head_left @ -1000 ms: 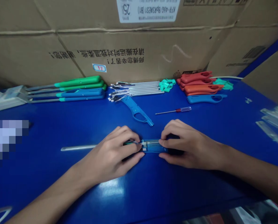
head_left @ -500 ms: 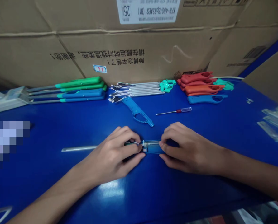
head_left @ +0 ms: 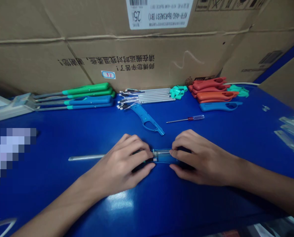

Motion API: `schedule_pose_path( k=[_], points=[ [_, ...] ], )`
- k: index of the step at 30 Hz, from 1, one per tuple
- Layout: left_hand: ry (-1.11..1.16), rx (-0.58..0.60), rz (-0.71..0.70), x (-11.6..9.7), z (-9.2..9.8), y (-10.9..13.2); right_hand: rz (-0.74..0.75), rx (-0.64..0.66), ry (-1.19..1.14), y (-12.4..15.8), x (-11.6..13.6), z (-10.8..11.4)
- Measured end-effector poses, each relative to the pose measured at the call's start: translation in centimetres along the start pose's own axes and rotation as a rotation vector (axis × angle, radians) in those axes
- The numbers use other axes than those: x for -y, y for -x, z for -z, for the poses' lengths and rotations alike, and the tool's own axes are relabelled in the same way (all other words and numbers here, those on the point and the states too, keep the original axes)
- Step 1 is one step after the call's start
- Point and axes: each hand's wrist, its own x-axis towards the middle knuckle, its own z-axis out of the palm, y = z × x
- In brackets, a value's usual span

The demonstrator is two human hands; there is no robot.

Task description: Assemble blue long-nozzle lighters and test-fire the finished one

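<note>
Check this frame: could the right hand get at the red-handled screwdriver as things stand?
Probably yes. The right hand is gripping the blue-and-clear lighter body, so it would likely have to let go first, but nothing stands between it and the red-handled screwdriver on the blue bench.

Gas-lighter body (head_left: pixel 165 156), blue plastic with a clear section, lying lengthwise and low on the bench — slim metal tube (head_left: pixel 86 157) runs in line to the left, join hidden — fine wires (head_left: pixel 149 152) at body's left end
</note>
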Motion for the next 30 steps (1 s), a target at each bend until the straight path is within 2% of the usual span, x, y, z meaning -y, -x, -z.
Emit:
schedule_pose_path(
  k=[9,17,25,30],
  points=[
    [-0.053,-0.008,-0.006,-0.1,1.0,0.0,-0.007,-0.030,0.001,0.0,-0.1,0.2],
    [-0.231,0.128,-0.004,1.2,2.7,0.3,-0.018,-0.008,-0.019,0.0,-0.1,0.1],
    [-0.148,0.143,0.053,1.4,2.7,0.9,-0.029,0.022,-0.027,-0.1,-0.2,0.1],
    [-0.087,0.134,0.090,1.5,2.4,1.0,-0.025,-0.024,-0.065,0.0,-0.1,0.0]
  ],
)
